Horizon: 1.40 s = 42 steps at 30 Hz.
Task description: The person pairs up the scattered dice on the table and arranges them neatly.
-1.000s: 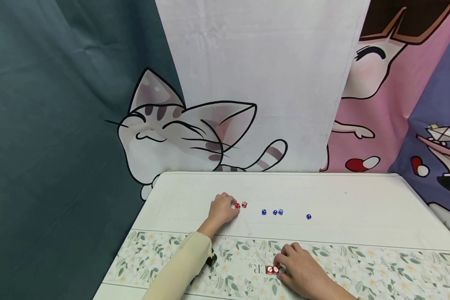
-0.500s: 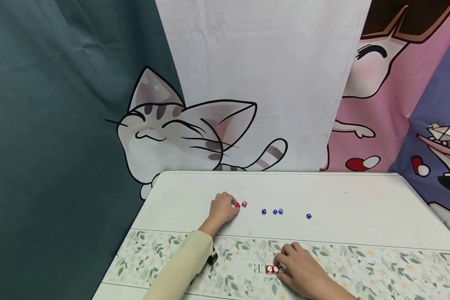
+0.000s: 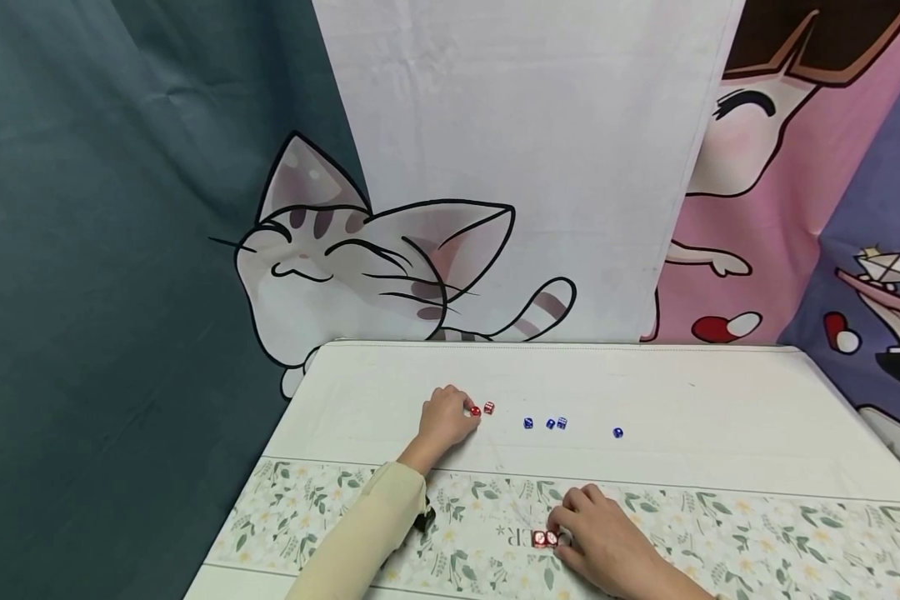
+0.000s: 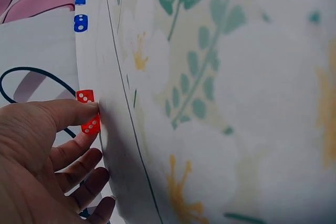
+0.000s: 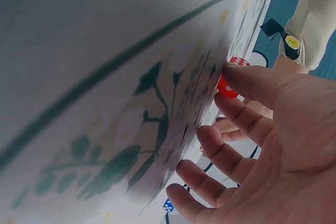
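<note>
Far out on the white table, my left hand (image 3: 447, 419) pinches a red die (image 3: 476, 411) between thumb and index finger. A second red die (image 3: 489, 408) sits just to its right; both dice (image 4: 91, 125) show in the left wrist view, partly behind the thumb. Nearer the front, on the floral band, my right hand (image 3: 603, 537) has its thumb and index finger around a red die (image 3: 552, 539). Another red die (image 3: 539, 539) lies against that one on the left. The right wrist view has the thumb covering part of the red dice (image 5: 228, 87).
Several blue dice lie right of the left hand: one blue die (image 3: 528, 423) alone, a close pair (image 3: 562, 423), and another blue die (image 3: 618, 432) farther right. The table (image 3: 720, 392) ends at a cartoon-printed curtain (image 3: 570, 167). A black wrist strap (image 3: 423, 517) is on the left arm.
</note>
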Available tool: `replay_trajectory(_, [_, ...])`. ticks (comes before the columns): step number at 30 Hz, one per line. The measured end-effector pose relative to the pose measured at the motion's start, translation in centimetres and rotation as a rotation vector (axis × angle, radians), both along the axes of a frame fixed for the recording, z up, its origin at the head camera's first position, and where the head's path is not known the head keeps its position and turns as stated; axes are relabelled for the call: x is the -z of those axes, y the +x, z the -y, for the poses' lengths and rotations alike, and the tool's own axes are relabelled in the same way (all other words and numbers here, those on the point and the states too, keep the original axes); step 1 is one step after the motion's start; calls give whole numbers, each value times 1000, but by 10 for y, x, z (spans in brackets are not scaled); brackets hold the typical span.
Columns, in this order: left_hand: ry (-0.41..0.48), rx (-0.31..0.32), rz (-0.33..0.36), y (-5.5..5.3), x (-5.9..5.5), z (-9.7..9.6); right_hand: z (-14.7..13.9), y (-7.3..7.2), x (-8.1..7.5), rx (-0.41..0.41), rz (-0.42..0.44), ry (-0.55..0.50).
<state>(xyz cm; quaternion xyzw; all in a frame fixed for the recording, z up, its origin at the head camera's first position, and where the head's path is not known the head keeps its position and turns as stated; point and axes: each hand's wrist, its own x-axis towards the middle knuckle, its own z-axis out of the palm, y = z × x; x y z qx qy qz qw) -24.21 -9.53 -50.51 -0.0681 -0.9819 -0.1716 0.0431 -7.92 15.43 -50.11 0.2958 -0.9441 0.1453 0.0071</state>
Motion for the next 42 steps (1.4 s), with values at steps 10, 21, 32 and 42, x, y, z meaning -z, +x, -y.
replay_trajectory(10, [-15,15,13,4,1,-1,0,0,1,4,0,1])
replay_trajectory(21, [-10,49,20,16,1,-5,0,0,0,0,-7,-2])
replay_trajectory(32, [-25,90,-2,28,2,-8,2,1,0,12,-13,3])
replay_trajectory(42, [-21,112,-2,40,2,-11,3,1,0,35,-27,11])
